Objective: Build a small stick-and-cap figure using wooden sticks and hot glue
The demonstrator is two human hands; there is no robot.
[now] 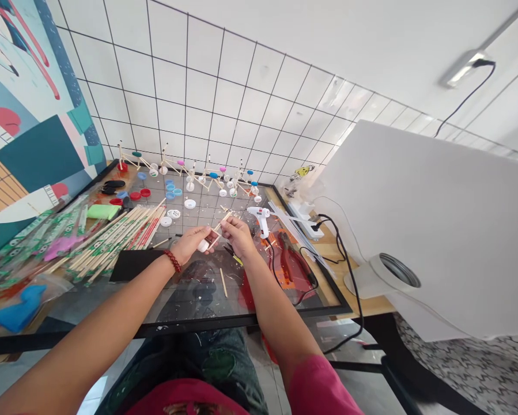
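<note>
Both my hands are raised over the glass table (198,300). My left hand (192,242), with a red bead bracelet on its wrist, pinches a white bottle cap (203,246) joined to a wooden stick (219,226). My right hand (238,235) grips the upper part of that same stick, fingers closed round it. A loose stick (223,282) lies on the glass just below my hands.
A heap of wrapped chopsticks (116,236) lies to the left. Stick-and-cap models (207,176) line the tiled wall, with loose caps (172,190) before them. A white glue gun (262,218), red pliers (290,262), a power strip (308,225) and black cables sit on the right.
</note>
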